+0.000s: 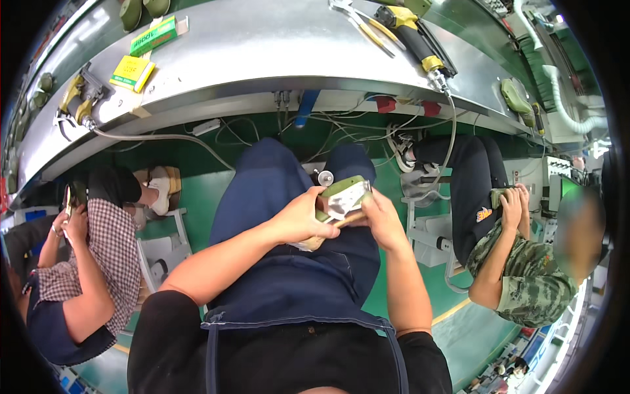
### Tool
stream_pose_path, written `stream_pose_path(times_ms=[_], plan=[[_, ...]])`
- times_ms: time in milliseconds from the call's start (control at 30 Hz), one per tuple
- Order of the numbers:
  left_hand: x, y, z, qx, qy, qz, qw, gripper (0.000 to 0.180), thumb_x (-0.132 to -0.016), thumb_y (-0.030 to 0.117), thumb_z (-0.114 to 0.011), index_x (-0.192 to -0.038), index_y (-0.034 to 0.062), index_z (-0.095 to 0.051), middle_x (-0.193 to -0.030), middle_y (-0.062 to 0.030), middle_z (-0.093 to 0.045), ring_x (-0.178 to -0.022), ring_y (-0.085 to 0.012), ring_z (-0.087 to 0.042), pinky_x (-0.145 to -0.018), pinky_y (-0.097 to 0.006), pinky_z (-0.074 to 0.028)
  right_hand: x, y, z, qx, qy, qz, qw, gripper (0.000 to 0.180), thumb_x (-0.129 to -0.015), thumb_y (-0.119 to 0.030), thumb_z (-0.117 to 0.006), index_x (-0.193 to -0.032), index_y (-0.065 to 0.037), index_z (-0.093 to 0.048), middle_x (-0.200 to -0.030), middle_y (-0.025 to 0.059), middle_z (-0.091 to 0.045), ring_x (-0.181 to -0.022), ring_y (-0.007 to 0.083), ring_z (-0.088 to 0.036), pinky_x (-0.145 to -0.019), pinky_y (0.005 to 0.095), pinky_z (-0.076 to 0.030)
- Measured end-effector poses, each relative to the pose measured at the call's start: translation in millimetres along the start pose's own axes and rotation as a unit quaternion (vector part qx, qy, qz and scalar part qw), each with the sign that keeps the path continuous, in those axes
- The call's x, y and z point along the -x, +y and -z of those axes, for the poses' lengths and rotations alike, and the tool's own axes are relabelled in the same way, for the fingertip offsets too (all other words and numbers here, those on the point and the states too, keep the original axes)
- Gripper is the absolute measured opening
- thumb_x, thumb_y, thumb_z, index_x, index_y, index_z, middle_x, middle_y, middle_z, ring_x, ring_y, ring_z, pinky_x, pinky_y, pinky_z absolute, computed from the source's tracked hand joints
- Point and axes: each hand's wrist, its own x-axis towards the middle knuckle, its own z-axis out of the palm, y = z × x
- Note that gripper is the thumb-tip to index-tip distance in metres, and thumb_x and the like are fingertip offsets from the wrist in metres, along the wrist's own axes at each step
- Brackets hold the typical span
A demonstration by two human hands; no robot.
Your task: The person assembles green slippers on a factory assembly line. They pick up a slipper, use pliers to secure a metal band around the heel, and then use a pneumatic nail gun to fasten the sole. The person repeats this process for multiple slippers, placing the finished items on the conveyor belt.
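Note:
Above my lap, both hands hold a small olive-green piece (352, 182) with a shiny silvery-white face and a tan strip along its lower edge. My left hand (305, 217) grips it from the left, with the thumb along the near edge. On the other side my right hand (386, 220) closes on its right end, thumb near the shiny face. A pale, yellowish part (308, 244) shows under my left hand; whether it belongs to the same piece I cannot tell. Just beyond the piece, a round metal knob (325, 177) shows between my knees.
Ahead runs a metal workbench (243, 39). On it lie a yellow-black air stapler (413, 39), pliers (367, 29), a second stapler (80, 98), a green box (154, 36) and a yellow box (132, 72). Hoses (170, 136) hang below. Seated co-workers (85, 262) flank me.

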Motion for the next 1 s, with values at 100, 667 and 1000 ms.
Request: stream_pose_path(times_ms=[100, 667, 1000], plan=[[-18, -25, -4, 0.117, -0.005, 0.132, 0.984, 0.069, -0.077, 0.027, -0.086, -0.129, -0.007, -0.056, -0.112, -0.0128, -0.069, -0.094, -0.0224, -0.07, -0.086, -0.035, -0.057, -23, 17, -18, -0.006, 0.074, 0.048, 0.996, 0.057, -0.102, -0.034, -0.067, -0.142, 0.004, -0.054, -0.122, 0.0134, -0.069, -0.105, 0.0226, -0.071, -0.091, 0.0344, -0.058], [-46, -57, 1, 0.254, 0.042, 0.149, 0.955, 0.053, -0.1, 0.028, -0.072, -0.136, -0.0085, -0.058, -0.125, -0.0158, -0.069, -0.111, -0.0214, -0.07, -0.097, -0.035, -0.056, -82, 44, -11, 0.114, 0.079, -0.001, 0.99, 0.066, -0.101, -0.054, -0.064, -0.127, 0.006, -0.064, -0.108, 0.0173, -0.074, -0.097, 0.0246, -0.072, -0.086, 0.0373, -0.057], [-94, -49, 35, 0.194, 0.092, -0.012, 0.977, 0.038, -0.1, 0.017, -0.071, -0.13, -0.0048, -0.064, -0.118, -0.0109, -0.072, -0.108, -0.015, -0.067, -0.1, -0.031, -0.052, -88, 39, -1, -0.077, 0.115, 0.02, 0.99, 0.032, -0.102, -0.02, -0.07, -0.126, 0.002, -0.066, -0.1, 0.0052, -0.073, -0.086, 0.0115, -0.068, -0.077, 0.0277, -0.056]])
